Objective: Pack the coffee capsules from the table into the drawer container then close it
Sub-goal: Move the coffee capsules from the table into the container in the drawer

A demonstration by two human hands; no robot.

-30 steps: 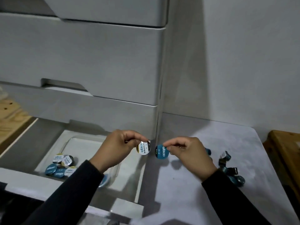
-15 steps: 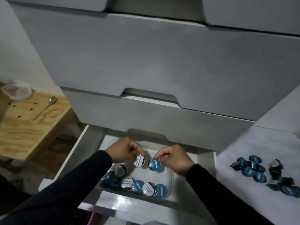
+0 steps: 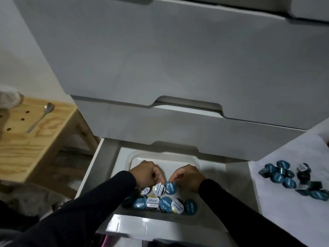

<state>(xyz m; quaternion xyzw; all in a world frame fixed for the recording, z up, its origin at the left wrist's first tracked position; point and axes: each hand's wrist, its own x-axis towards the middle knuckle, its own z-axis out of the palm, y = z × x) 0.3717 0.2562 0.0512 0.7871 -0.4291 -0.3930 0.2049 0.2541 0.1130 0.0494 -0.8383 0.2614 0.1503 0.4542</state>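
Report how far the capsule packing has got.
Done: a row of capsules already lies in the clear container inside the open drawer. In hand: left hand holds a white-lidded capsule, right hand a blue one. Left: the pile on the table, then closing the drawer.

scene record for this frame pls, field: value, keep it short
left hand: pinching a white-lidded capsule over the container
right hand: pinching a blue-lidded capsule beside it
clear container: sits in the open drawer, far half bare
packed capsules: row along the near wall, lids up
table capsules: a cluster lies on the white table, right of the drawer
wooden stool: left, holds a spoon
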